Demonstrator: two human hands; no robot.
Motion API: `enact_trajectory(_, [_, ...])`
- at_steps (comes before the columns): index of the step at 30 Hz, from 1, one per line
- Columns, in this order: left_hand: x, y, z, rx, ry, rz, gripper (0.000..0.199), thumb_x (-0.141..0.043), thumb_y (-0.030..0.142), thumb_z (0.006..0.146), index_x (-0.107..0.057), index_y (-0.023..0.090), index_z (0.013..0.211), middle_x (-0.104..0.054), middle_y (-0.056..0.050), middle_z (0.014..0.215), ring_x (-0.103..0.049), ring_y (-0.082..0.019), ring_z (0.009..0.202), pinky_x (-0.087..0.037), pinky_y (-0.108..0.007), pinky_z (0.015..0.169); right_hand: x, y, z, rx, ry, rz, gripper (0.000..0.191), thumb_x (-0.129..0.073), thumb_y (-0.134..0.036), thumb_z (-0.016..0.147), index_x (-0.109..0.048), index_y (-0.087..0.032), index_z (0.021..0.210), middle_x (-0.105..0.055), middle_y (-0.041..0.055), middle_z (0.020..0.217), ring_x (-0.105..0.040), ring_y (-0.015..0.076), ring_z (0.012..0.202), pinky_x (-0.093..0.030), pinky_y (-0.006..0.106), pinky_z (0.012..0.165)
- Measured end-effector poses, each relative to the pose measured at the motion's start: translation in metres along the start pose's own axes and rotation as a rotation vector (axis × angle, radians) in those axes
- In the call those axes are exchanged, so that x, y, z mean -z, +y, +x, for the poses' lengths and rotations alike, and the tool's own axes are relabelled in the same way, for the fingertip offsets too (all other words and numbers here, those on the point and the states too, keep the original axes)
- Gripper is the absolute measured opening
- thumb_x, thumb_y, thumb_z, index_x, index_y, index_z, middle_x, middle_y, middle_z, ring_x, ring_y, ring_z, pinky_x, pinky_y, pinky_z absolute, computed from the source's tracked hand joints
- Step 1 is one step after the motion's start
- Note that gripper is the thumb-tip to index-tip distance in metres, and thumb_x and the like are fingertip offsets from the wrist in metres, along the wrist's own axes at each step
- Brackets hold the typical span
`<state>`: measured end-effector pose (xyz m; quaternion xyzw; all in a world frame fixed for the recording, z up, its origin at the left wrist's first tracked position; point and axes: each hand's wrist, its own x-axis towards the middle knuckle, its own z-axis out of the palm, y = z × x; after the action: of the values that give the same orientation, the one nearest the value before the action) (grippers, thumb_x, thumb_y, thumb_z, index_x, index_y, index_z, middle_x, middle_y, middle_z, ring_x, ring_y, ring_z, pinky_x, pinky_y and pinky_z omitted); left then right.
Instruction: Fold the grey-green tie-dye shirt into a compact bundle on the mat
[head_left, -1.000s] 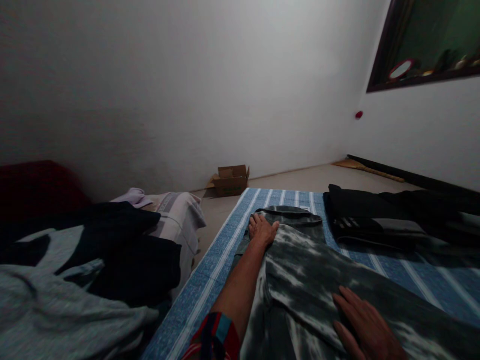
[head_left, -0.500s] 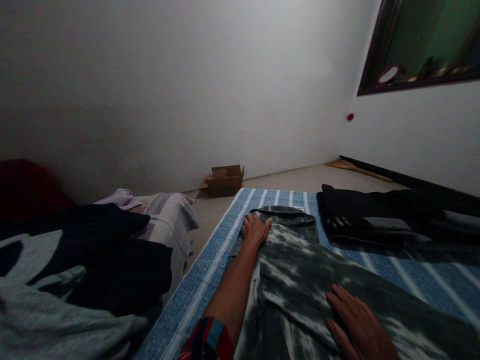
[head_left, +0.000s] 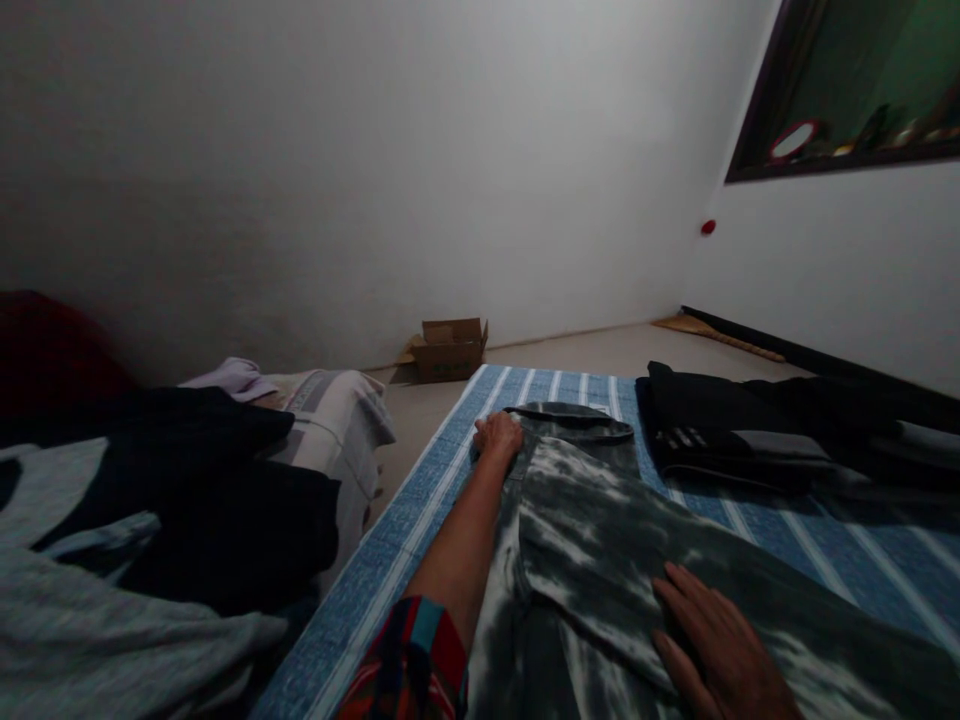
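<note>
Grey garment point(head_left: 589, 535): press flat under right hand point(head_left: 724, 645), fingers outstretched, five o'clock; cannot tell grip in left hand point(head_left: 498, 436), six.

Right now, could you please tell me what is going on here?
A dark tie-dyed garment is being handled on a blue striped sheet. The person's left hand is curled at its far left edge; the right hand rests on a nearer part. Folded black clothing lies to the right.
</note>
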<state>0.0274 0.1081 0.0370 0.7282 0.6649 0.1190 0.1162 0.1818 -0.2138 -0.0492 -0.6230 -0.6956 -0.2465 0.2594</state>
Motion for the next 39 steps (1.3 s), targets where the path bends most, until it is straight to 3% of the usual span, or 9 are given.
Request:
enact_trajectory(6, [-0.002, -0.011, 0.007, 0.020, 0.027, -0.064, 0.039, -0.046, 0.022, 0.083, -0.068, 0.026, 0.114, -0.067, -0.004, 0.119, -0.056, -0.025, 0.114, -0.045, -0.032, 0.087, 0.003, -0.001, 0.001, -0.018, -0.011, 0.010, 0.040, -0.041, -0.043, 0.094, -0.058, -0.017, 0.120, -0.065, 0.0133, 0.121, -0.064, 0.0258, 0.107, -0.053, 0.041, 0.084])
enact_trajectory(13, [-0.006, -0.008, -0.003, 0.011, 0.080, -0.092, 0.037, -0.045, 0.022, 0.085, -0.068, 0.025, 0.115, -0.067, -0.005, 0.119, -0.054, -0.026, 0.116, -0.045, -0.031, 0.087, 0.010, -0.001, 0.003, -0.049, -0.022, 0.052, 0.038, -0.043, -0.044, 0.094, -0.061, -0.018, 0.114, -0.066, 0.0123, 0.117, -0.065, 0.0251, 0.104, -0.056, 0.038, 0.081])
enact_trajectory(16, [-0.008, -0.006, -0.007, -0.006, 0.114, -0.098, 0.036, -0.043, 0.019, 0.086, -0.068, 0.023, 0.112, -0.066, -0.006, 0.118, -0.053, -0.026, 0.116, -0.044, -0.032, 0.089, 0.014, 0.001, 0.027, -0.125, -0.035, 0.107, 0.034, -0.043, -0.043, 0.094, -0.064, -0.019, 0.108, -0.069, 0.0102, 0.109, -0.067, 0.0221, 0.098, -0.055, 0.032, 0.080])
enact_trajectory(19, [-0.011, -0.005, -0.008, -0.012, 0.153, -0.102, 0.035, -0.042, 0.018, 0.087, -0.068, 0.023, 0.110, -0.065, -0.007, 0.118, -0.052, -0.027, 0.116, -0.043, -0.034, 0.091, 0.012, 0.008, 0.079, -0.153, -0.099, 0.176, 0.031, -0.042, -0.037, 0.094, -0.062, -0.017, 0.109, -0.068, 0.0099, 0.108, -0.065, 0.0213, 0.099, -0.052, 0.032, 0.086])
enact_trajectory(24, [-0.014, -0.007, -0.005, -0.033, 0.172, -0.111, 0.033, -0.043, 0.017, 0.087, -0.069, 0.024, 0.107, -0.063, -0.006, 0.121, -0.051, -0.027, 0.115, -0.044, -0.036, 0.090, -0.020, 0.035, 0.183, -0.348, -0.420, 0.076, 0.029, -0.047, -0.023, 0.089, -0.060, -0.017, 0.114, -0.065, 0.0107, 0.109, -0.063, 0.0218, 0.095, -0.048, 0.030, 0.078])
enact_trajectory(27, [-0.013, -0.009, -0.003, -0.045, 0.153, -0.127, 0.034, -0.044, 0.016, 0.086, -0.069, 0.026, 0.107, -0.064, -0.005, 0.121, -0.054, -0.026, 0.113, -0.045, -0.035, 0.089, -0.047, 0.058, 0.218, -0.346, -0.563, 0.002, 0.034, -0.046, -0.019, 0.089, -0.058, -0.016, 0.120, -0.062, 0.0134, 0.120, -0.060, 0.0239, 0.106, -0.045, 0.031, 0.083])
enact_trajectory(33, [-0.014, -0.010, -0.001, -0.075, 0.123, -0.148, 0.036, -0.046, 0.015, 0.085, -0.070, 0.031, 0.106, -0.064, 0.000, 0.123, -0.055, -0.026, 0.113, -0.045, -0.036, 0.089, -0.087, 0.089, 0.233, -0.370, -0.692, -0.011, 0.038, -0.052, -0.018, 0.083, -0.060, -0.020, 0.121, -0.065, 0.0116, 0.116, -0.059, 0.0250, 0.108, -0.044, 0.029, 0.080])
enact_trajectory(39, [-0.014, -0.010, 0.002, -0.097, 0.107, -0.152, 0.038, -0.046, 0.012, 0.083, -0.071, 0.031, 0.104, -0.064, 0.000, 0.124, -0.055, -0.027, 0.114, -0.045, -0.036, 0.088, -0.103, 0.110, 0.240, -0.407, -0.707, 0.025, 0.032, -0.043, -0.029, 0.091, -0.069, -0.018, 0.106, -0.069, 0.0128, 0.103, -0.063, 0.0251, 0.098, -0.044, 0.029, 0.073])
